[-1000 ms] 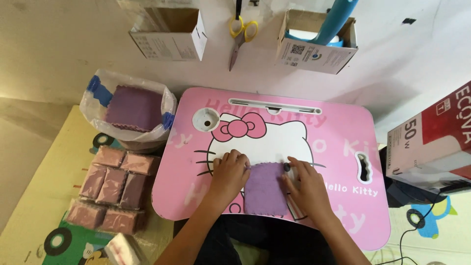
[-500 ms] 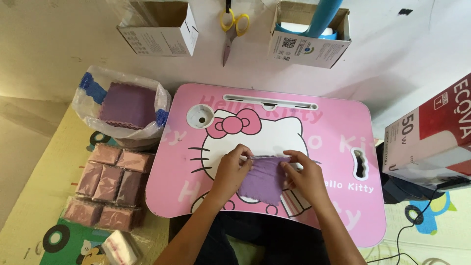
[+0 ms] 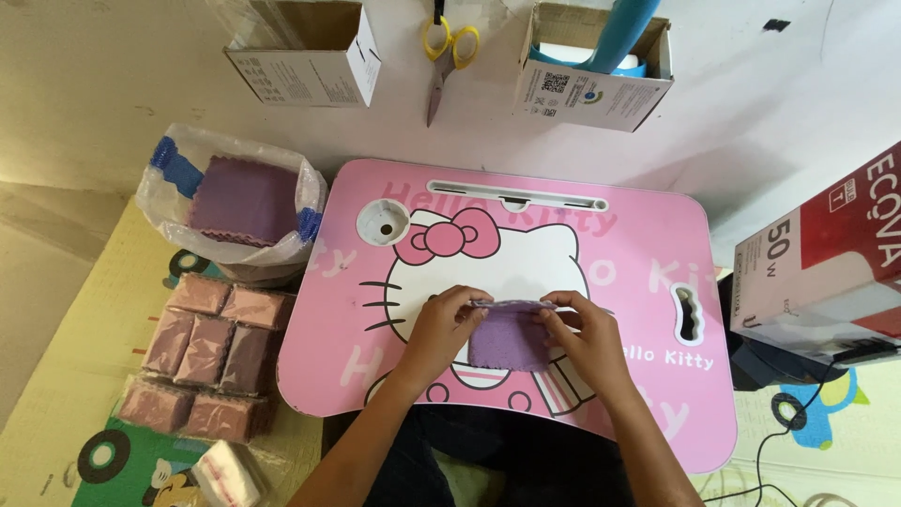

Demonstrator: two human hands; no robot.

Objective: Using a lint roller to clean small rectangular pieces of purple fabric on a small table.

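A small purple cloth (image 3: 508,338) lies folded on the pink cartoon-cat lap table (image 3: 648,253), near its front edge. My left hand (image 3: 441,329) pinches the cloth's upper left edge. My right hand (image 3: 587,336) pinches the upper right edge, fingers curled over the fold. Both hands rest on the tabletop with the cloth between them.
A clear plastic bag (image 3: 160,202) holding a stack of purple cloths (image 3: 242,200) stands left of the table. Several wrapped pinkish packs (image 3: 211,357) lie on the floor mat. Two cardboard boxes (image 3: 305,47) (image 3: 591,70) and yellow-handled scissors (image 3: 446,52) are on the wall. A red and white box (image 3: 826,258) sits at the right.
The cloth lay flat under both palms; now its lower half is folded upward and both hands grip the top edge. The view has shifted slightly.
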